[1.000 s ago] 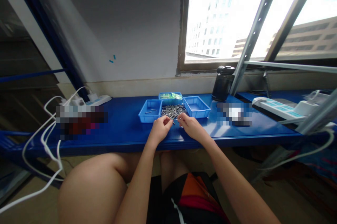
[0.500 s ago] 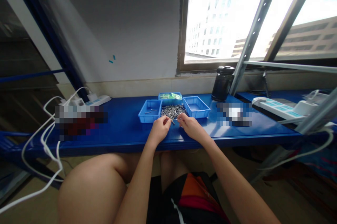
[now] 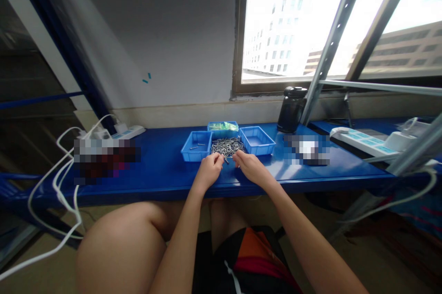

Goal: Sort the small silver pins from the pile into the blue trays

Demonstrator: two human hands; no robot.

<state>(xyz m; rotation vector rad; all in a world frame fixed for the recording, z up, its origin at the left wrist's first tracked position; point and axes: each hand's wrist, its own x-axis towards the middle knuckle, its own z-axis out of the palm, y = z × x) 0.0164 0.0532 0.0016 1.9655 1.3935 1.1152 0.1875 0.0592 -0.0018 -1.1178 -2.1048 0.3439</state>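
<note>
A heap of thin silvery screws or nails (image 3: 228, 146) lies on the blue table, between several small blue trays. At the heap's near edge, my left hand (image 3: 210, 168) is closed in a pinch, and one of the metal pieces (image 3: 226, 160) shows at its fingertips. Just to the right, my right hand (image 3: 249, 165) is also pinched closed; whatever its fingertips hold is too small to make out. The left blue tray (image 3: 190, 156) has a few loose metal pieces inside. Nothing shows inside the right blue tray (image 3: 264, 149).
Behind the heap, a blue tray (image 3: 211, 124) carries green-tinted clear plastic packets (image 3: 224, 126). A black bottle (image 3: 290, 112) stands at the back right. White power strips (image 3: 362, 141) and cables (image 3: 58, 188) lie toward both sides of the table (image 3: 155, 170). Two items are blurred out.
Both hands stay at the heap's near edge in almost the same pose. A thin piece seen between the fingertips earlier no longer shows clearly.
</note>
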